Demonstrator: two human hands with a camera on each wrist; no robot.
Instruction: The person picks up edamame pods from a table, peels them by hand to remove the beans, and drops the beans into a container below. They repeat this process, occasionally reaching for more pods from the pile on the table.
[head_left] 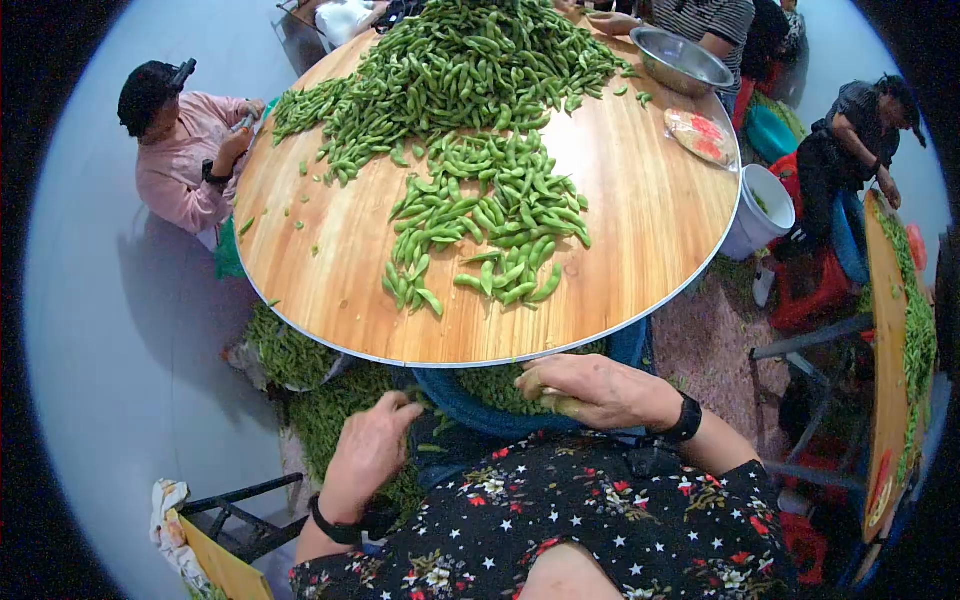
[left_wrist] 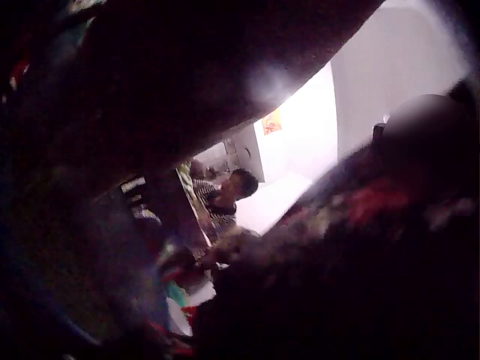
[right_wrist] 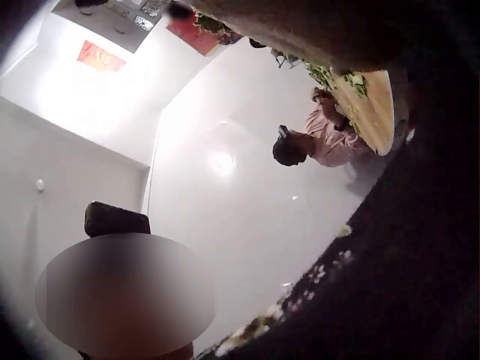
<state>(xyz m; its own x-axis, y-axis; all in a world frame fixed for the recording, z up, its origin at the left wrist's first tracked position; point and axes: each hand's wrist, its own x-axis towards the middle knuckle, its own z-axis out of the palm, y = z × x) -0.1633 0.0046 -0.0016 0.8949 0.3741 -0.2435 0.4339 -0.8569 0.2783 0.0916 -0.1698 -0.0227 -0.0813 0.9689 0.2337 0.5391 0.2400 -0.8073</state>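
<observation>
Green soybean pods [head_left: 480,215] lie loose on the round wooden table [head_left: 640,230], spreading toward the near edge from a tall heap [head_left: 480,70] at the back. Below that edge, my left hand [head_left: 372,448] hovers over the lap side with its fingers bent, and no pod shows in it. A few pods [head_left: 432,448] lie on dark cloth just right of it. My right hand [head_left: 595,392] is at the table's rim, fingers curled inward over a blue tub [head_left: 460,405]. Its fingertips are partly hidden, and I cannot tell whether it holds a pod.
A steel bowl [head_left: 682,60] and a bagged flat package [head_left: 700,137] sit at the table's right. A white bucket [head_left: 760,210] stands beside it. More greens [head_left: 285,350] pile below the left edge. A person in pink [head_left: 185,150] works at the left.
</observation>
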